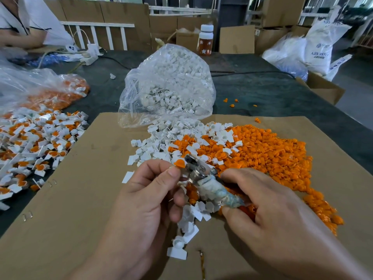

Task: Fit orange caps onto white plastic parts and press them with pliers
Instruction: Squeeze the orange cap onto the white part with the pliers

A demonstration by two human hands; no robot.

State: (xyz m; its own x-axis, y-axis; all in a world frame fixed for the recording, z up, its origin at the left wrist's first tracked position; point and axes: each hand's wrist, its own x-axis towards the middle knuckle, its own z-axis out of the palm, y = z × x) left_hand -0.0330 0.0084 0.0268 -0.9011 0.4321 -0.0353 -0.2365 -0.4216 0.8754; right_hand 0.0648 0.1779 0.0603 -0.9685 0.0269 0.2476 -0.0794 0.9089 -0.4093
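Keep the orange cap [180, 163] flat and straight on the white piece under it, which is mostly hidden by the thumb. Set the tip of the pliers [198, 174] square on the cap. Squeeze slow and even, not too hard, so nothing slips or cracks.

Cap held up just above the cardboard sheet [80, 188], near the loose orange pile [272, 154]. Pinched small and tight in the left hand [153, 190], thumb on top. Right hand [268, 201] palm down, fingers curled round the taped handles. Hard to tell how wide the jaws are.
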